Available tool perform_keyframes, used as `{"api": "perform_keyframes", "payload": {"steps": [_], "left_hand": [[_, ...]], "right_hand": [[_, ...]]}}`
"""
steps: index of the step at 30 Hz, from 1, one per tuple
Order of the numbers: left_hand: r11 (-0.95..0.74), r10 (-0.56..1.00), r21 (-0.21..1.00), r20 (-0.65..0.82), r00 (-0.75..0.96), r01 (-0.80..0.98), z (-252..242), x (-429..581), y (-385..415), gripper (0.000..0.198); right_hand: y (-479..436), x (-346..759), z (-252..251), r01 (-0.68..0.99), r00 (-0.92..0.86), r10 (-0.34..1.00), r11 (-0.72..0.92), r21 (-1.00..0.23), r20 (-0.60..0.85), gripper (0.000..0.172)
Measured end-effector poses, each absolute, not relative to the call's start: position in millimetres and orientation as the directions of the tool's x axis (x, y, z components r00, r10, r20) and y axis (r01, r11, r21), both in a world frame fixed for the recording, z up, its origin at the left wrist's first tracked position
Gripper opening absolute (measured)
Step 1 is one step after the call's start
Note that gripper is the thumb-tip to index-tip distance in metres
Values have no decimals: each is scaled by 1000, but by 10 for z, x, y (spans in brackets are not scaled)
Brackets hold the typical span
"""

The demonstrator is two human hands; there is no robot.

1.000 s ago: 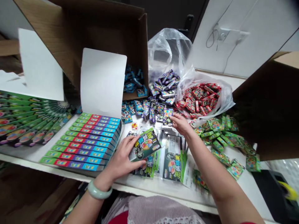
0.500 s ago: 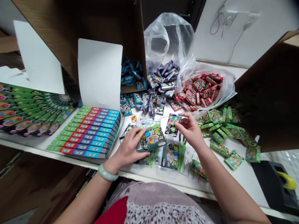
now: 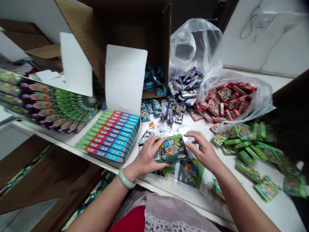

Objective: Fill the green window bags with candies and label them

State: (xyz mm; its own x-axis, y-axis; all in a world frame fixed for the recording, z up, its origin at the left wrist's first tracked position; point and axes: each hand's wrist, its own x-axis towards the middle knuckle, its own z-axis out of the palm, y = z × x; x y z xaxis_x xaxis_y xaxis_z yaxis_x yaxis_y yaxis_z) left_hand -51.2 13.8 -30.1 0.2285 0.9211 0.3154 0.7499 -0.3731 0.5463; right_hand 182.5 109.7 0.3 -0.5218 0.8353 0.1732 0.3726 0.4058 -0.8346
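My left hand (image 3: pixel 151 154) grips a flat green-and-black candy packet (image 3: pixel 173 149) by its left side, thumb at the lower edge and fingers over the top. Just right of that packet is my right hand (image 3: pixel 202 149), its fingers apart and curved, with nothing visible between them. Underneath, a similar dark candy packet (image 3: pixel 187 172) lies among clear plastic sleeves near the table edge. A display box (image 3: pixel 108 133) with its white lid up stands to the left, filled with rows of green, red, purple and blue small boxes.
Blue packs sit in a cardboard carton (image 3: pixel 130 29) at the back. Purple packs (image 3: pixel 188 80) lie by a clear plastic bag (image 3: pixel 195 38). Red packs (image 3: pixel 229 100) fill another bag, and green packs (image 3: pixel 251 138) are piled right. Fanned printed boxes (image 3: pixel 60 109) stand at far left.
The small purple-and-black packet has left my right hand's fingers and is no longer visible there. My left hand still holds the green-and-black packet. The camera view has turned left.
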Motion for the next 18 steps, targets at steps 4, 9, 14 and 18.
{"api": "perform_keyframes", "payload": {"steps": [4,9,14,18], "left_hand": [[-315,935,594,329,134,741,-332,-582,109,101],[-291,939,629,330,92,721,-331,-675,66,105],[-231,958,727,284,23,647,-255,-761,-28,101],[-215,967,759,254,26,615,-227,-758,-106,104]], "right_hand": [[1063,1741,90,436,-564,787,540,-720,249,40],[1183,1664,248,381,-772,630,561,-735,80,33],[1779,1141,394,445,-621,776,469,-763,115,41],[2280,202,318,672,-624,781,555,-490,30,30]]}}
